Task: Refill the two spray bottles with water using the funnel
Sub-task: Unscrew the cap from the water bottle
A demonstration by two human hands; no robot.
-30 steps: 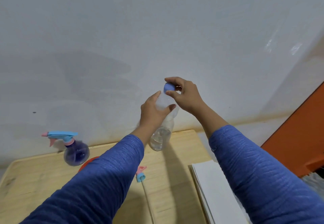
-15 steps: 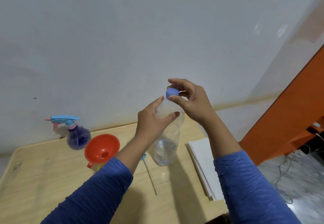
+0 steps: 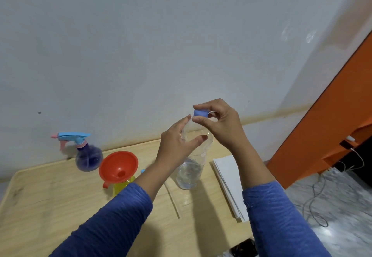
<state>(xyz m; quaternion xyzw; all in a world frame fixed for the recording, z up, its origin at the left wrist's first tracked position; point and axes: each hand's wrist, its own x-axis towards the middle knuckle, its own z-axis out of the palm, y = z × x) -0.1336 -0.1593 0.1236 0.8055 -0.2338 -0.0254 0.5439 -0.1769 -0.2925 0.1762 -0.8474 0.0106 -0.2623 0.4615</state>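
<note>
Table looks like pale unfinished wood, pretty matt. The water bottle is clear thin plastic, glossy, with a matt blue plastic cap. Orange funnel is smooth shiny plastic (purple spray bottle too). Paper stack on the right, matt white.

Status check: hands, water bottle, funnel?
Left hand grips clear water bottle; right hand pinches its blue cap. Orange funnel seated in yellow bottle. Nothing blocking.

A single head-worn view looks forward and down from above the wooden table, close over the hands. It faces the far white wall, with grey floor at the right.
</note>
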